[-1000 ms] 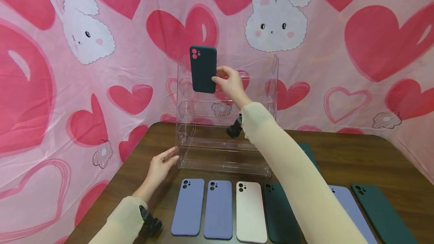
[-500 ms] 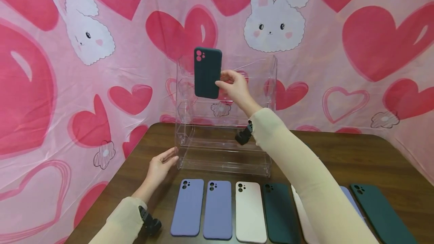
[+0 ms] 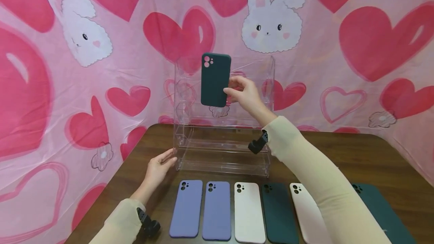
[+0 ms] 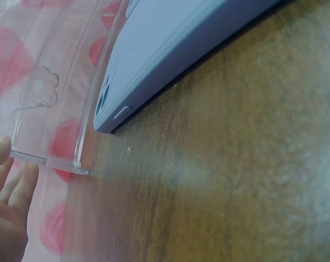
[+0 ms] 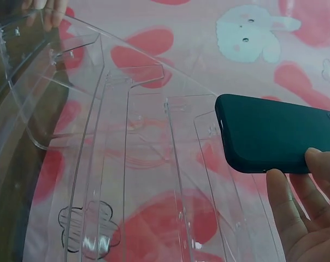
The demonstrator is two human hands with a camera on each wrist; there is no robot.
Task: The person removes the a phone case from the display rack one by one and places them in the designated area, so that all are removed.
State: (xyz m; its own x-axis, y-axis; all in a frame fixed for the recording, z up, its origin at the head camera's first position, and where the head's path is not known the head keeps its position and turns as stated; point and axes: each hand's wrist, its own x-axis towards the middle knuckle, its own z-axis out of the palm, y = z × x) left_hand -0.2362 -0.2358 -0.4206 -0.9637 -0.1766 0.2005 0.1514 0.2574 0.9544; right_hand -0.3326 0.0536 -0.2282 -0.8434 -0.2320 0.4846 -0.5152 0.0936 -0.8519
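A dark green phone case (image 3: 215,80) stands nearly upright in the air before the clear acrylic tiered rack (image 3: 223,166). My right hand (image 3: 245,93) pinches its right edge between thumb and fingers. In the right wrist view, the case (image 5: 274,134) lies sideways above the fingertips, beside the rack's tiers. At the rack's lower left side, my left hand (image 3: 160,170) touches the side wall with fingers fairly straight. The left wrist view shows that hand (image 4: 9,207) at the edge of the clear panel (image 4: 50,158).
Along the table (image 3: 342,157) lies a row of phone cases: two lavender cases (image 3: 186,208) (image 3: 216,210), a cream case (image 3: 249,212), a dark green case (image 3: 279,212), a pale case (image 3: 306,210) and another green case (image 3: 383,210). My right sleeve hides part of the row. A pink heart-print cloth (image 3: 325,48) hangs behind.
My right hand has moved right, down and nearer with the green phone case, away from the rack's upper tiers. My left hand has stayed at the rack's side.
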